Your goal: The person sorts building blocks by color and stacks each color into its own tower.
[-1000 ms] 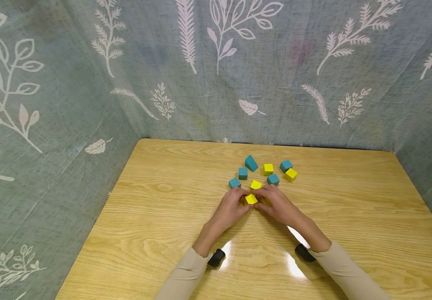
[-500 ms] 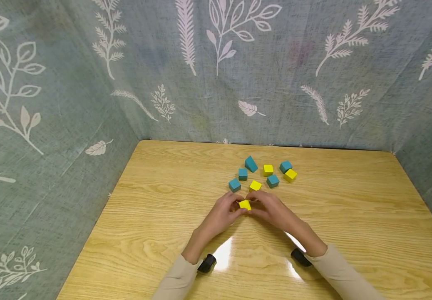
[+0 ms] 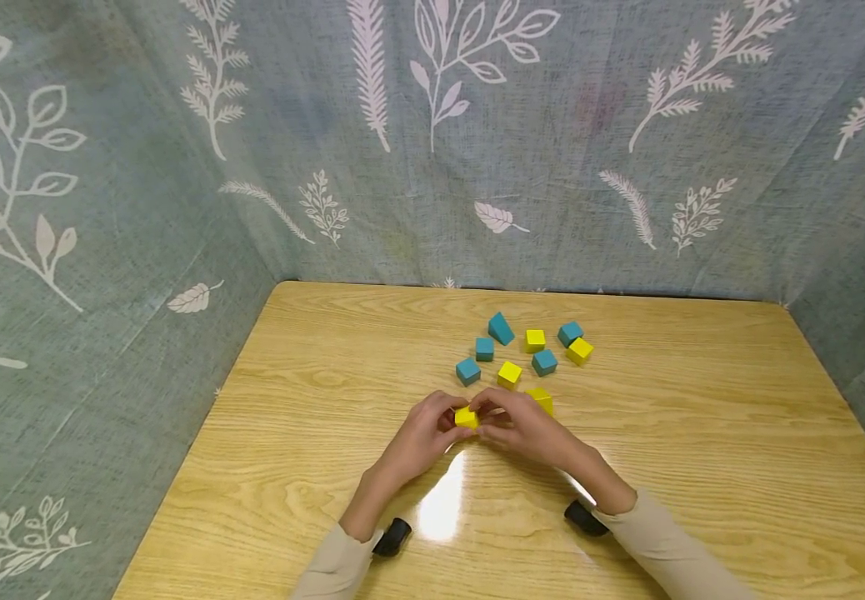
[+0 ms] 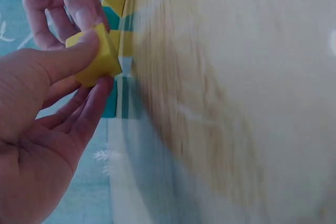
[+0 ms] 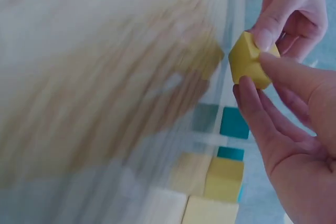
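The left hand (image 3: 415,435) and right hand (image 3: 526,427) share 1 solid yellow cube (image 3: 466,417), each pinching it between thumb and fingers, both grips narrowed to its width. Just right of the grip, partly covered by the right hand, is a bright yellow block (image 3: 542,400), its full shape hidden. Directly beyond the grip sits a teal-blue cube (image 3: 467,372); behind it are a second blue cube (image 3: 484,348) and a blue wedge-shaped block (image 3: 501,328). Beyond and rightward lie 3 loose yellow cubes (image 3: 509,374) and 2 more blue cubes (image 3: 544,362). A wood-grain tabletop (image 3: 312,358) extends beneath; farthest off hangs grey-blue leaf-printed cloth (image 3: 395,208).
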`<state>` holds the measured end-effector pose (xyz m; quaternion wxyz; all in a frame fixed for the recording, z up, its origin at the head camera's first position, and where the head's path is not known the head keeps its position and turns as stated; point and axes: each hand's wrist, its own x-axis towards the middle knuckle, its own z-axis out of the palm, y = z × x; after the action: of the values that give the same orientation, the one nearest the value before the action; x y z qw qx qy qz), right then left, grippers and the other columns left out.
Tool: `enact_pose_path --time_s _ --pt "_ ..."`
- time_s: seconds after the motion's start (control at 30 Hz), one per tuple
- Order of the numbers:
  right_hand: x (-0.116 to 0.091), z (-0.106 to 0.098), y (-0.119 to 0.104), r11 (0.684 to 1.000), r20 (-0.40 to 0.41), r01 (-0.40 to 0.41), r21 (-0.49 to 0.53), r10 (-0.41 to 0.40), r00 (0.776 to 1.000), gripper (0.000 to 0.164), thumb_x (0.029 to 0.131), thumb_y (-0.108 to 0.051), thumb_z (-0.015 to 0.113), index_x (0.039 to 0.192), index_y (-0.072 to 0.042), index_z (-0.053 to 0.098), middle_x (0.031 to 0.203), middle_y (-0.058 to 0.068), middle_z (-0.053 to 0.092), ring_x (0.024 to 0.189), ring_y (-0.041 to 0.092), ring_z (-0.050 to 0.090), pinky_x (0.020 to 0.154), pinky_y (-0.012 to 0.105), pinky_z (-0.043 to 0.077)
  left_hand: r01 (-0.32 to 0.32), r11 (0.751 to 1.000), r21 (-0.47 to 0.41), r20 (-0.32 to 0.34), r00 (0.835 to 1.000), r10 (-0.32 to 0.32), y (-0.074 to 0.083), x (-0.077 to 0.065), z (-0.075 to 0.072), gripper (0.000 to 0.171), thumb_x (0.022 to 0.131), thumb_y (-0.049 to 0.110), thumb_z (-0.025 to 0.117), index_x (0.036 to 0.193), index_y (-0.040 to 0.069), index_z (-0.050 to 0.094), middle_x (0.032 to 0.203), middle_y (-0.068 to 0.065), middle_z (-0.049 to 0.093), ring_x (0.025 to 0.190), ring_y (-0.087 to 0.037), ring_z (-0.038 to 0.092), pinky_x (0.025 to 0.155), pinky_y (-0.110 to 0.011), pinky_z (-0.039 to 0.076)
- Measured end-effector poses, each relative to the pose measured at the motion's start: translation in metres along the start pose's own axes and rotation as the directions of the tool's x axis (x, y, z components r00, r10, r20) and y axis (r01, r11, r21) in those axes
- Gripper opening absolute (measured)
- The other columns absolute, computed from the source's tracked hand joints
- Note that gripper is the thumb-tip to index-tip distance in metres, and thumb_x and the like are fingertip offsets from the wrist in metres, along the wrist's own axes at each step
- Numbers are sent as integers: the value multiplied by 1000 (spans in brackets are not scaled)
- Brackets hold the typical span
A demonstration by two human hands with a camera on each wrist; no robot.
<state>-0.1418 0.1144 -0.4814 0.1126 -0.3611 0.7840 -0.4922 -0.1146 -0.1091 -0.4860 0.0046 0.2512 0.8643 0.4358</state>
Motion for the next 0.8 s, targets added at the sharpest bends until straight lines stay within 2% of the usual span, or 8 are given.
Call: enact_pose_path --time_s 0.2,0.47,0.8 --pt "6 12 -4 1000 -22 -19 22 19 1000 28 93 6 72 119 6 64 116 16 68 106 30 69 90 32 58 4 1000 13 0 1000 -4 0 -10 -7 32 91 6 78 120 1 67 104 -5 63 83 -13 62 73 -25 57" --pt "12 29 -9 995 27 -68 75 67 997 29 94 6 70 122 4 62 120 15 65 112 29 67 94 31 57 53 999 14 -6 999 -53 -6 -25 -13 34 89 4 80 120 1 66 103 -4 62 81 -13 61 72 -24 56" --pt "22 42 -11 989 14 -89 116 88 996 25 94 2 74 115 1 62 115 13 66 109 26 70 92 31 58 101 994 -50 1 995 -101 -17 -34 -23 35 87 1 81 118 0 66 104 -5 63 85 -14 62 74 -24 57"
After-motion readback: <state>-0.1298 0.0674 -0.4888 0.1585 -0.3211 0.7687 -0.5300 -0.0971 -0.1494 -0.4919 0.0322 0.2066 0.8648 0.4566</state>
